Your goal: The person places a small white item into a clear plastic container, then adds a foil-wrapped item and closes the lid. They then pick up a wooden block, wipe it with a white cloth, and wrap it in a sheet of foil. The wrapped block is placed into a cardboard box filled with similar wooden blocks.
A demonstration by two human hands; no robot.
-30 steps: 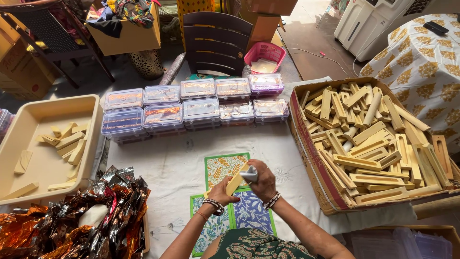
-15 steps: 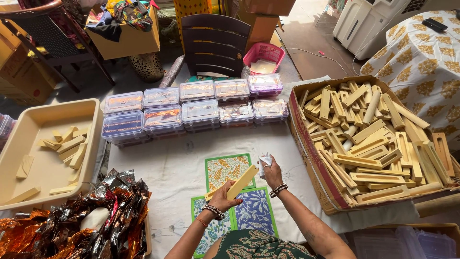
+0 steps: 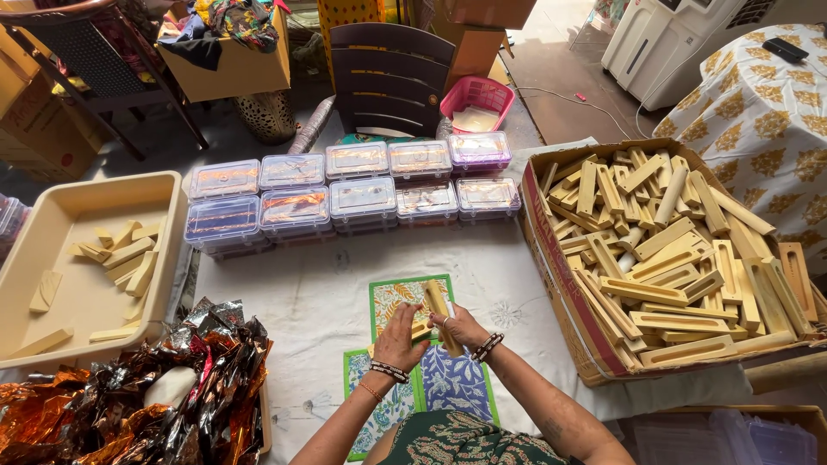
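Note:
My right hand [image 3: 459, 328] grips a pale wooden stick piece [image 3: 438, 306], held nearly upright over a green patterned cloth mat [image 3: 405, 294]. My left hand [image 3: 398, 337] is raised beside it, fingers spread, touching a second wooden piece [image 3: 419, 330] lying low between the hands. Both wrists wear bracelets. A blue patterned mat [image 3: 452, 384] lies under my forearms.
A cardboard box [image 3: 560, 284] full of wooden pieces stands at the right. Two rows of clear plastic boxes [image 3: 362, 194] line the far side. A beige tray [image 3: 77, 258] with several wooden pieces is at left, and crumpled foil wrappers [image 3: 172, 379] lie at lower left.
The wooden piece has swung from slanting low-left to nearly upright. My right hand has dropped from up by the mat's top to beside my left hand; the small pale item it held is gone.

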